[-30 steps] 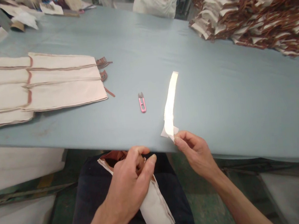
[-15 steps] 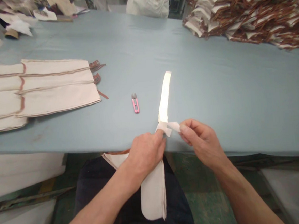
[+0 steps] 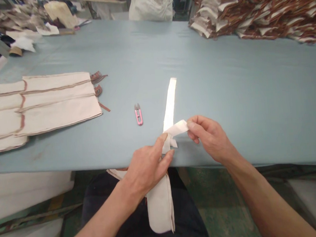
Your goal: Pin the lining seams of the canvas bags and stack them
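A bright white strip (image 3: 170,105) lies lengthwise on the table, its near end by my left hand (image 3: 147,166). My left forefinger presses on the strips there, with the thumb a little apart and a short white tab between them. My right hand (image 3: 206,136) pinches the end of another white strip (image 3: 178,128), which stretches across to the left fingertip. Below my left hand, a flat cream fabric piece (image 3: 160,208) with a rounded end hangs over my lap. Its upper part is hidden by the hand. Pink thread snips (image 3: 138,115) lie left of the strips.
Flat cream fabric pieces (image 3: 56,104) with brown trim and ties overlap at the left. A tall pile of cream and brown pieces (image 3: 253,12) stands at the back right. A white sack (image 3: 150,7) is beyond the blue table's (image 3: 225,77) far edge, with scraps (image 3: 27,23) at the back left.
My right hand has moved up slightly, and more of the pinched strip shows, now drawn out flat. My left hand has shifted left and its thumb and forefinger have parted. The view has tilted slightly.
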### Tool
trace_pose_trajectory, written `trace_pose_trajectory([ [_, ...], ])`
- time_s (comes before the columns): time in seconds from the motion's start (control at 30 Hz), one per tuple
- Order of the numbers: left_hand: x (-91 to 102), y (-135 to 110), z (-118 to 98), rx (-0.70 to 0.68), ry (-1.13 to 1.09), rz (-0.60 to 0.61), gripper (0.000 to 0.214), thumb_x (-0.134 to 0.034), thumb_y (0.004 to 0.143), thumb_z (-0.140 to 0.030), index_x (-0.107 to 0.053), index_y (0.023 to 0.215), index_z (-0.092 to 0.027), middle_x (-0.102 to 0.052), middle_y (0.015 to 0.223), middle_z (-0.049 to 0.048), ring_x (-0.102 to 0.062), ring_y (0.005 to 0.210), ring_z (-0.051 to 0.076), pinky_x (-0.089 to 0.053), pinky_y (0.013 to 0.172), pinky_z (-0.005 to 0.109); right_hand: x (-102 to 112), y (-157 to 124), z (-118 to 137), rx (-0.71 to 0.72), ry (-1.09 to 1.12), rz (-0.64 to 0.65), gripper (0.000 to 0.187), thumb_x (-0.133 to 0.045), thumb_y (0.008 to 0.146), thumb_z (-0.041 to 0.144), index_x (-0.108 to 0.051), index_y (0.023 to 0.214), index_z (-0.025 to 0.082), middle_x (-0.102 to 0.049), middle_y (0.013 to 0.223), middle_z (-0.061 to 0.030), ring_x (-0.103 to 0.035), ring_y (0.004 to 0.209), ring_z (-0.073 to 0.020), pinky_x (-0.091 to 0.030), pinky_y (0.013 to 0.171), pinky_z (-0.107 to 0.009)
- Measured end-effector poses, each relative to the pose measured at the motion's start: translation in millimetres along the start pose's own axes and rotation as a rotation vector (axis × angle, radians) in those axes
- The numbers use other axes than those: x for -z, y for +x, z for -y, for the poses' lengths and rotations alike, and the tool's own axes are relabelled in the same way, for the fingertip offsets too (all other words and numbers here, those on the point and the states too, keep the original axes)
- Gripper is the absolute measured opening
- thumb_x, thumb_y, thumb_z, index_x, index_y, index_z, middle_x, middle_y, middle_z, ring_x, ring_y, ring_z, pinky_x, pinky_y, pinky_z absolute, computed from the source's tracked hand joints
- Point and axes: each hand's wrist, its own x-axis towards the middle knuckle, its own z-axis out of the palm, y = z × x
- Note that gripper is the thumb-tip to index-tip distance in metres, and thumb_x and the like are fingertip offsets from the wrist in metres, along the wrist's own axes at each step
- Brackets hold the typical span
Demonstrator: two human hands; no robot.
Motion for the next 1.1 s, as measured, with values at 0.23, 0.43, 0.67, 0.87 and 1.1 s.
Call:
trace_pose_trajectory([
  [0.23, 3.1, 14.4, -7.4, -0.001, 0.278, 0.182, 0.051, -0.051, 0.104, -0.043, -0.051, 0.148, -0.017, -0.08, 0.089, 0.0143, -0.077, 0.077, 0.031, -0.054, 0.066, 0.037, 0.7, 13.7, -11.1, -0.082, 0.247, 0.015, 0.036, -0.071, 0.084, 0.051, -0.059, 0.072, 0.019, -0.06, 0.061, 0.0019, -0.049, 0.053, -0.0105, -0.04, 0.053, -0.026],
  [0.43, 7.0, 13.6, -12.0, 0.012, 0.292, 0.258, 0.053, -0.048, 0.106, -0.04, -0.045, 0.153, -0.017, -0.081, 0.094, 0.0132, -0.079, 0.082, 0.035, -0.06, 0.07, 0.044, 5.1, 55.3, -2.2, -0.123, 0.47, -0.052, 0.027, -0.063, 0.089, 0.045, -0.06, 0.079, 0.02, -0.072, 0.077, -0.004, -0.044, 0.048, -0.009, -0.037, 0.04, -0.022],
  [0.67, 10.4, 18.4, -14.9, 0.034, 0.289, 0.345, 0.055, -0.046, 0.107, -0.037, -0.04, 0.157, -0.015, -0.081, 0.097, 0.0136, -0.08, 0.085, 0.035, -0.063, 0.073, 0.046, -5.2, 140.0, 23.3, -0.262, 0.566, -0.227, 0.027, -0.048, 0.098, 0.016, -0.049, 0.071, 0.019, -0.067, 0.069, -0.0008, -0.048, 0.045, -0.0051, -0.04, 0.041, -0.014],
  [0.87, 14.4, 21.0, -15.3, 0.037, 0.282, 0.369, 0.055, -0.045, 0.107, -0.033, -0.038, 0.158, -0.014, -0.082, 0.097, 0.014, -0.08, 0.085, 0.035, -0.063, 0.073, 0.047, -0.1, 178.7, 25.2, -0.071, 0.33, -0.342, 0.029, -0.051, 0.104, 0.037, -0.053, 0.08, 0.021, -0.061, 0.067, 0.0026, -0.051, 0.048, -0.0084, -0.04, 0.043, -0.019],
  [1.1, 13.0, 19.6, -14.7, 0.032, 0.229, 0.344, 0.053, -0.047, 0.106, -0.033, -0.041, 0.156, -0.015, -0.082, 0.092, 0.0128, -0.08, 0.081, 0.037, -0.064, 0.073, 0.052, 12.3, 94.6, -2.4, 0.274, -0.453, 0.103, 0.035, -0.067, 0.088, 0.055, -0.071, 0.092, 0.021, -0.073, 0.088, -0.0045, -0.062, 0.076, -0.0199, -0.047, 0.072, -0.034],
])
